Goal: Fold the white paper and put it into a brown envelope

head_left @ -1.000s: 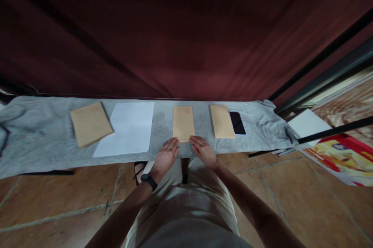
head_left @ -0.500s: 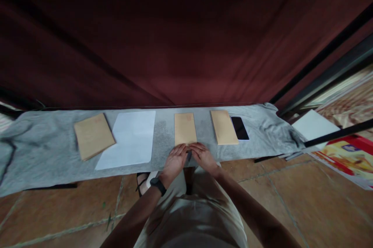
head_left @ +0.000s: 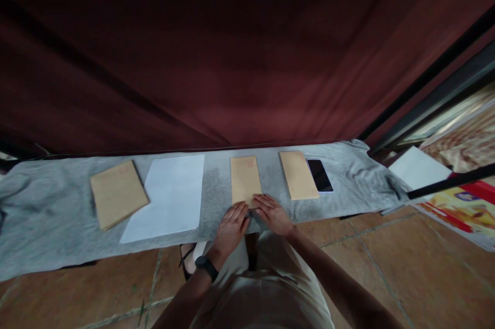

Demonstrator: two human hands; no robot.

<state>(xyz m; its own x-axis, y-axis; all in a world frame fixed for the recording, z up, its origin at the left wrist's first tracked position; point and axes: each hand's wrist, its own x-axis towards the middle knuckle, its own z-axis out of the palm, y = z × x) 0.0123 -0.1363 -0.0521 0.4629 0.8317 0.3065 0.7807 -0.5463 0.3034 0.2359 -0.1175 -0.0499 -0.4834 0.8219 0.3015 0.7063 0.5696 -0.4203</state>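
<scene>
Fingers point(head_left: 234, 212) extended, gripping nothing; left hand point(head_left: 231, 225), right hand point(head_left: 275, 216) palm-down, angled inward, touching middle envelope point(head_left: 246, 179).

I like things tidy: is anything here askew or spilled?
Yes: the left envelopes lie askew, a corner over the white paper, while the middle envelope sits fairly straight. The cloth is rumpled at its right end. No spill shows.

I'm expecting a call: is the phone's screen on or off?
Off, it seems: the phone beside the rightmost envelope shows plain black.
</scene>
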